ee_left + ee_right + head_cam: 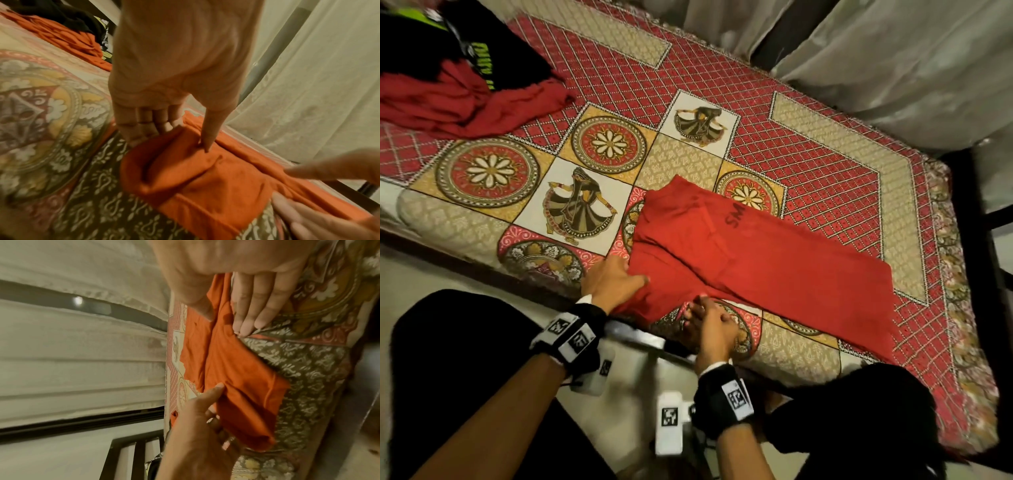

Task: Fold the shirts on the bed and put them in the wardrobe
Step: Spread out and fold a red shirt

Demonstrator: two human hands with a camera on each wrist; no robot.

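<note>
Two bare hands work at the near edge of a bed (808, 120) covered with a patterned spread of red lattice, floral medallions and dancer panels. Lying across the near right part of the spread is the red shirt (756, 260), partly folded into a long band that runs from the near edge toward the right end of the bed, dark lettering showing on its upper face. At the shirt's near-left end the left hand (613, 279) pinches the cloth: in the left wrist view the thumb presses down on top of the folded sleeve end (185, 170) while the curled fingers (144, 126) tuck under its edge. Just to the right, the right hand (709, 325) meets the same end of the shirt; in the right wrist view its fingers (255, 305) lie nearly straight along the garment's near edge and its thumb rests on the cloth, so a firm grip cannot be told from these views. Both wrists carry black straps with white marker tags. Well apart from the work, at the far left corner of the bed, an unfolded heap holds a second red garment (465, 102) beneath a black shirt (493, 44) with yellow-green print. Pale curtains (893, 58) hang behind the bed, and a dark metal frame (993, 219) stands at its right end.
</note>
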